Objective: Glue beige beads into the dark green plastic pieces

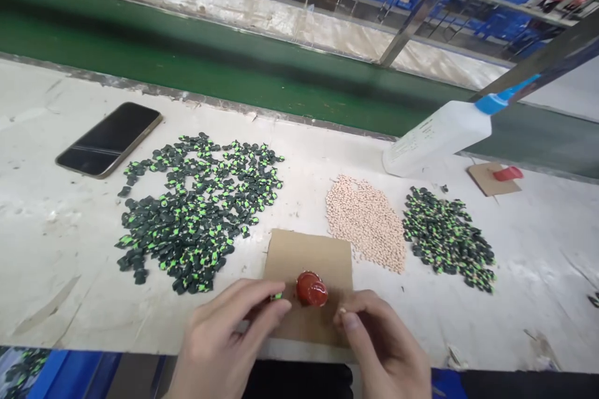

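Observation:
My left hand point(234, 324) pinches a small black-and-green piece point(277, 295) between thumb and fingertips, just left of a red cap-like holder point(311, 289) with a glossy top. The holder stands on a square of brown cardboard point(306, 249). On the other side, my right hand point(374, 336) pinches a tiny pale bead-like piece point(342, 310) over the cardboard's right edge. A heap of small beige pieces point(365, 218) lies beyond the right hand. To the left spreads a large pile of black-and-green pieces point(191, 224).
A smaller black-and-green pile point(447, 240) lies at right. Behind it are a white bottle with a blue nozzle point(435, 137) and another cardboard piece point(486, 179) bearing a red cap point(508, 173). A phone point(110, 137) rests at left. A green-walled channel point(234, 68) runs behind the table.

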`<state>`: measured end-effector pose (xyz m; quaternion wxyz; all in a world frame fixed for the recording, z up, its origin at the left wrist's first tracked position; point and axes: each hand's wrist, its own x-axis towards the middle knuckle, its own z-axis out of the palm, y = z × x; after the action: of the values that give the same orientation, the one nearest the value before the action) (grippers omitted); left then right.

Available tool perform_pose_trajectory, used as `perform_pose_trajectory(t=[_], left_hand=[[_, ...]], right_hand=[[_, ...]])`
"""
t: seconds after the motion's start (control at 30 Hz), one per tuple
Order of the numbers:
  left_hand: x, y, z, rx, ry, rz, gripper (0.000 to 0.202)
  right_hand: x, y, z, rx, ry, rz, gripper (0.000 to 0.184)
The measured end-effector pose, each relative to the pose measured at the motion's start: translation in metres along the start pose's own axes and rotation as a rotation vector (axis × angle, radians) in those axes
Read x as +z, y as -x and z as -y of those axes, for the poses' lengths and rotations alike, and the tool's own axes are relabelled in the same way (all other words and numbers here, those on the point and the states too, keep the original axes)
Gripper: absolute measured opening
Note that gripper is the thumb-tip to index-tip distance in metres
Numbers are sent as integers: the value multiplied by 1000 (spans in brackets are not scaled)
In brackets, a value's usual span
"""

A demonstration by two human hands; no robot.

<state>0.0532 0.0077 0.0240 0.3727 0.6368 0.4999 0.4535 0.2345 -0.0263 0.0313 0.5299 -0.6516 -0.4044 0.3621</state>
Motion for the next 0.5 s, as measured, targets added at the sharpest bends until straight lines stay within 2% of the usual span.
perform_pose_trajectory(t=[0.1,0.27,0.5], left_hand=[[-4,4,9,-21,-84,44,15],[-4,5,6,5,-116,142,22],[-5,7,4,38,-148,141,23]], right_hand=[[1,2,-13,-78,52,29,21],[-1,0,-14,-181,102,77,14],[1,1,-12,-239,154,79,18]])
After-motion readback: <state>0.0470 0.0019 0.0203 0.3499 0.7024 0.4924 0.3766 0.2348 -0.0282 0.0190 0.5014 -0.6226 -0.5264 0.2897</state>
